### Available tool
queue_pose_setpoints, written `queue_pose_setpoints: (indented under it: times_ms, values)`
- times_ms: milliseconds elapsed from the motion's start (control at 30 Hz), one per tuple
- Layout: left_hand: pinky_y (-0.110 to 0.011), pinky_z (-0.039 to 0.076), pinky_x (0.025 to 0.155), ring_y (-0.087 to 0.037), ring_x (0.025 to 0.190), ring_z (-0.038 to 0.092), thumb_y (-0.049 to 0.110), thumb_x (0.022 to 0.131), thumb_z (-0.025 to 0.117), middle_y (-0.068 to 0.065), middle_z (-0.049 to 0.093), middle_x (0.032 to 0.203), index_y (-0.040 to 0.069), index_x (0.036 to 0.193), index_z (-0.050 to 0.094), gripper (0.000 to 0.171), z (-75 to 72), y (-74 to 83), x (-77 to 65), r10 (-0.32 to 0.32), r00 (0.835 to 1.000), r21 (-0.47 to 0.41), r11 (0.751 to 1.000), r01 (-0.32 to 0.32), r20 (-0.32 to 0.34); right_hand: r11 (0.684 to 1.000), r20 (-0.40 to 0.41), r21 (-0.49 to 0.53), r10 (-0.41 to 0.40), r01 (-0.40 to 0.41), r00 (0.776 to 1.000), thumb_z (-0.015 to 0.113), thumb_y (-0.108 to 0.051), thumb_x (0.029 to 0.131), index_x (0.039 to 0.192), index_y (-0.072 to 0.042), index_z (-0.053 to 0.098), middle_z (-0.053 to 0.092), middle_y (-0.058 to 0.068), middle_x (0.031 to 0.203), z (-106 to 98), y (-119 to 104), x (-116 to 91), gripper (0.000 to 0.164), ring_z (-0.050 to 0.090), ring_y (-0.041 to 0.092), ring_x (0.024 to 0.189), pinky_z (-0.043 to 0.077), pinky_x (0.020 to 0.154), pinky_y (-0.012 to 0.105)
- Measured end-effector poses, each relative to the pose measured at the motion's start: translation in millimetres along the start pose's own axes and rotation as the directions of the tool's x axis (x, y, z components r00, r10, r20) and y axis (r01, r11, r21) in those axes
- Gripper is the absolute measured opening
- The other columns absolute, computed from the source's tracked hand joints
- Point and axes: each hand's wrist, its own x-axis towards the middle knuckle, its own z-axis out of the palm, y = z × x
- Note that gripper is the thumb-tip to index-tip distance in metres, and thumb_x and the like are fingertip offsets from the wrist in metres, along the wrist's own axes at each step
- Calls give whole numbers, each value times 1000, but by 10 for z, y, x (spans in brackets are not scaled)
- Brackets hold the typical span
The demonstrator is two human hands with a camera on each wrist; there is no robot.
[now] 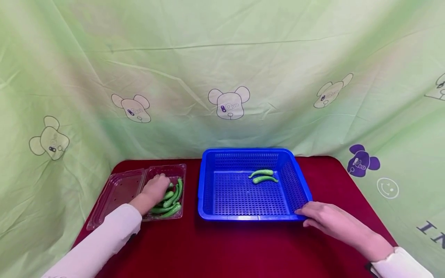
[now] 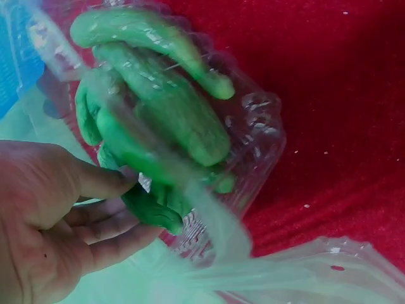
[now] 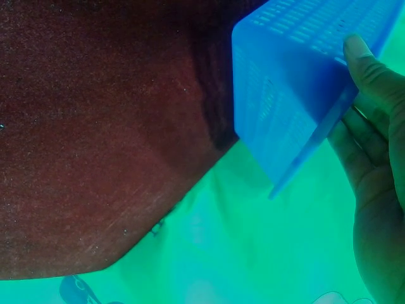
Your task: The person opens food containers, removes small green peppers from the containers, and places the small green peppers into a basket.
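Green peppers (image 1: 169, 201): most lie heaped in a clear box (image 1: 184, 193), left of the blue basket (image 1: 229, 218); two more rest side by side inside the basket, right of its centre and toward its far wall.
Left hand (image 1: 156, 189): dips into the box left of the basket, thumb and fingers drawn together in a pinch on a dark green pepper (image 2: 152, 212); picking out a single pepper appears to be the step in hand.
Box rim: the edge facing the basket likely calls for a steady upward lift before any sideways travel.
Clear lid (image 1: 118, 187): folded back, on the side of the box away from the basket.
Right hand (image 1: 323, 216): grips the basket's near right corner, rim between thumb and fingers.
Basket floor: largely bare left of the pair, ample landing room.
Red cloth (image 1: 222, 247): shows between box and basket, and spreads before the basket.
Green curtain (image 1: 229, 69): hangs close behind the basket, limiting room there.
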Motion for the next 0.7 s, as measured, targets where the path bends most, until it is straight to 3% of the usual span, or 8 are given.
queue_pose_setpoints:
  times_ms: [167,333,433,500,600,700]
  values:
    - [-46,59,61,-36,74,67,-18,80,61,-21,65,86,5,73,62,24,-223,-21,77,30,994,-1,1000,-30,-103,1000,2,0,3,-3,1000,87,-17,77,109,-21,73,68,-17,96,-4,-6,4,36,62,-1,83,47,77,4]
    - [-46,60,66,-35,78,66,-17,80,62,-19,65,85,1,80,66,19,-583,117,266,76,978,4,997,-76,-196,1000,2,-7,1,-1,1000,88,-15,74,108,-22,72,68,-17,95,-13,-11,10,39,62,-2,83,47,76,5]
    - [-47,61,72,-37,84,67,-16,79,66,-20,66,89,-4,88,69,16,-789,310,387,109,962,3,994,-112,-252,1000,3,-6,-2,3,1000,84,-23,83,108,-22,72,68,-17,95,-15,-12,11,28,62,-2,83,48,76,4]
    - [-47,62,74,-37,86,68,-14,78,68,-20,66,91,-5,92,68,17,-891,460,466,144,949,15,989,-145,-282,1000,5,-1,-5,5,1000,74,-34,94,109,-22,72,68,-17,95,-13,-14,17,20,62,-2,83,48,76,4]
    - [-46,62,76,-36,91,68,-11,78,70,-19,67,96,-4,94,69,17,-1002,732,598,196,933,47,980,-191,-301,1000,3,2,-7,7,1000,55,-47,100,109,-22,72,68,-17,95,-7,-12,14,32,63,-1,83,48,77,4]
    - [-44,63,78,-32,95,68,-10,82,67,-16,68,100,-1,95,71,17,-1085,1035,756,239,928,71,971,-228,-285,1000,3,3,-5,5,1000,55,-47,100,109,-21,72,68,-17,95,-12,-12,13,32,63,-1,83,48,77,4]
